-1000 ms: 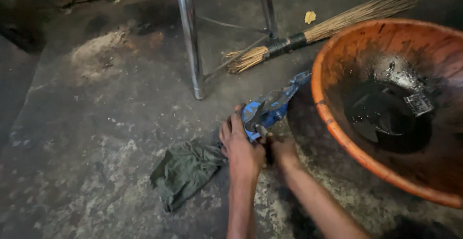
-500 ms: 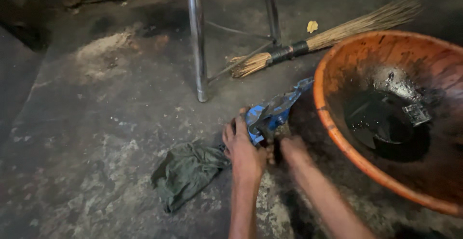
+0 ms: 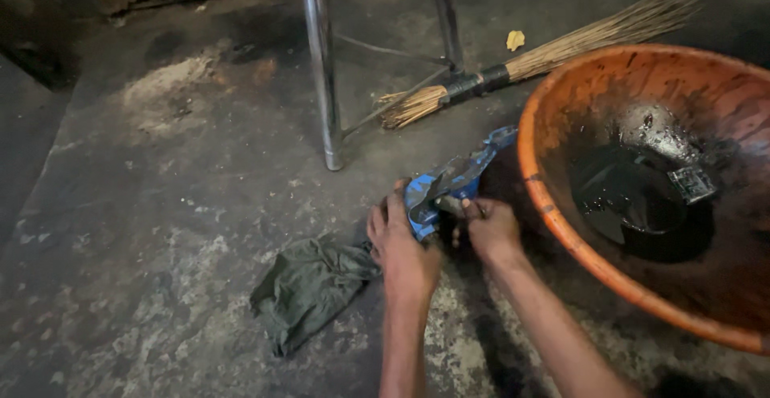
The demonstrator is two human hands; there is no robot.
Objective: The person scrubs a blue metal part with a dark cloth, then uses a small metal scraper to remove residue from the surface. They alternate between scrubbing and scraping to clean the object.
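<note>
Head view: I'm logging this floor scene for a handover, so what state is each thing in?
Blue metal tool: on the floor, greasy, gripped at its near end.
Left hand: closed on the tool.
Right hand: closed on the tool.
Orange basin: tilted, black oily liquid pooled inside.
Green rag: crumpled on the floor.
Broom: lying flat.
Metal legs: upright.

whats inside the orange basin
The orange basin holds a pool of black oily liquid at its bottom, with a small square metal part lying at the pool's edge. Black smears coat the inner wall. Anything sunk under the liquid cannot be seen.
</note>
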